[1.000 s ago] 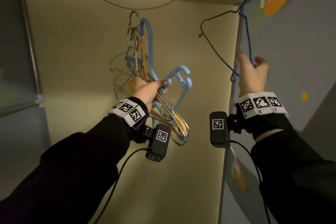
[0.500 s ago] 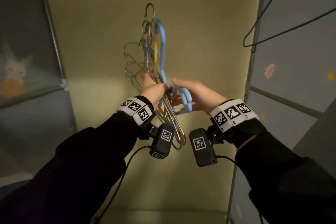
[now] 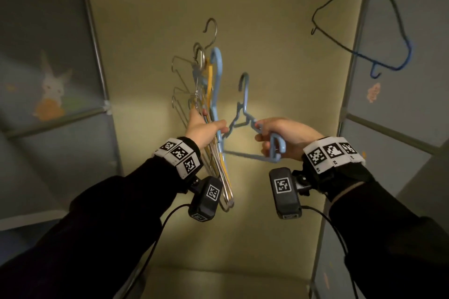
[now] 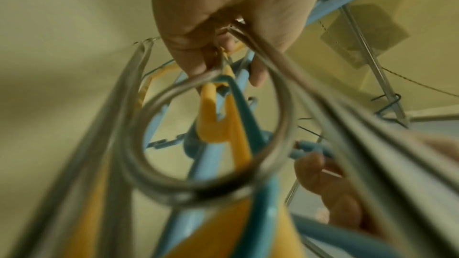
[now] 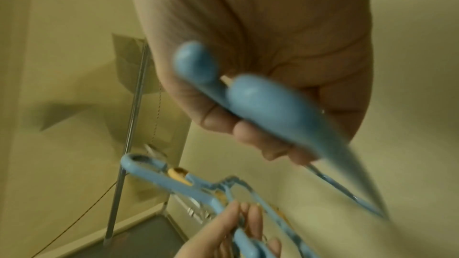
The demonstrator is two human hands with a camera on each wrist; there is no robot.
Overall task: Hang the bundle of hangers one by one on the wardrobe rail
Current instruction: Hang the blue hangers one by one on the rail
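Bundle of hangers point(image 3: 206, 104), metal, yellow and light blue, stands hooks-up at centre left inside a fabric wardrobe, gripped by the left hand point(image 3: 202, 126) with fingers curled round the stems. To its right, the right hand point(image 3: 284, 137) closes its fingers round the shoulder end of one light blue hanger point(image 3: 245, 114), now pulled clear of the bundle; half a second ago both hands met at the bundle. At upper right a dark blue wire hanger point(image 3: 398, 39) hangs. No readable writing; the wrist bands point(image 3: 332, 152) carry only black-and-white square codes.
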